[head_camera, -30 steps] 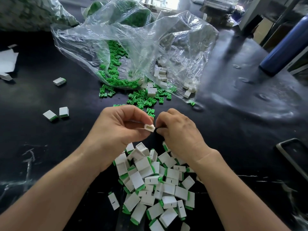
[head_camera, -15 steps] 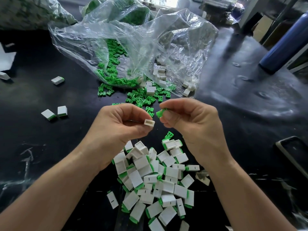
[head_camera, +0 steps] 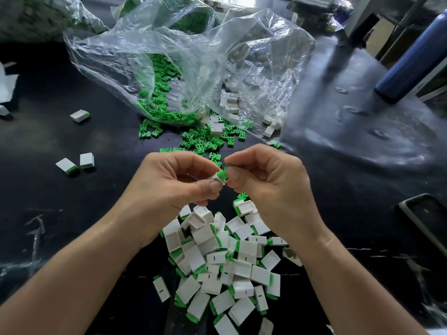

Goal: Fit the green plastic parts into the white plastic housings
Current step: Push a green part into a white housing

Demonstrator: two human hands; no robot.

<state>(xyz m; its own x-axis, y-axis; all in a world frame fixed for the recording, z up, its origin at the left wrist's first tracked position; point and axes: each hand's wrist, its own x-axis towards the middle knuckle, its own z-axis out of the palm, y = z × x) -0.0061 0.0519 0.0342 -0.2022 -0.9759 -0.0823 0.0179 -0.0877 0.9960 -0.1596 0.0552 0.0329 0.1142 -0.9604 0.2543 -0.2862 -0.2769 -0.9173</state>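
Observation:
My left hand [head_camera: 169, 182] pinches a small white housing [head_camera: 216, 177] between thumb and fingers, above the black table. My right hand [head_camera: 271, 184] pinches a green part [head_camera: 222, 174] and holds its end at the housing's opening, so the two pieces touch. Below my hands lies a pile of white housings with green parts fitted [head_camera: 225, 262]. Loose green parts [head_camera: 200, 141] spill from a clear plastic bag [head_camera: 193, 56] beyond my hands, and loose white housings [head_camera: 231, 105] lie in the bag's right side.
Three fitted housings lie apart at the left: one [head_camera: 80, 115] farther back, a pair [head_camera: 75, 163] nearer. A blue bottle [head_camera: 411, 56] stands at the far right. A dark tray edge [head_camera: 420, 218] shows at the right. White paper [head_camera: 7, 88] sits at the left edge.
My right hand came up from the pile with a green part, then brought it down to the white housing held in my left hand.

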